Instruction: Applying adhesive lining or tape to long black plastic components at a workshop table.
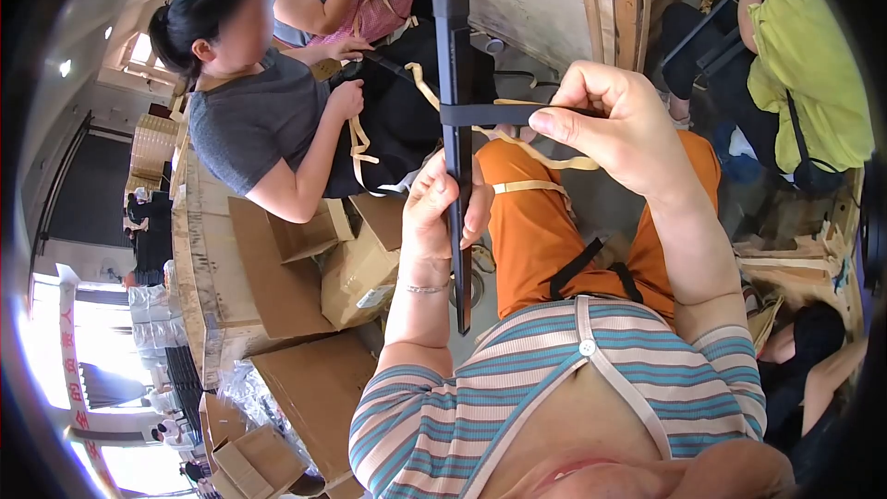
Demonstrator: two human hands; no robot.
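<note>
My left hand is closed around a long black bar, which stands nearly upright in front of me and has a wider block at its top end. Around the upper part of the bar runs a flat black strap, stretched sideways to the right. My right hand pinches the far end of that strap between thumb and fingers. A cream-coloured strip hangs in a loose curve behind the bar and below my right hand. Another black strip lies across my lap on the orange trousers.
Close by on the left, a person in a grey shirt handles dark strips; another person sits beyond. Cardboard boxes and a plastic-filled carton stand at my left. A wooden crate is ahead, a person in yellow-green at right.
</note>
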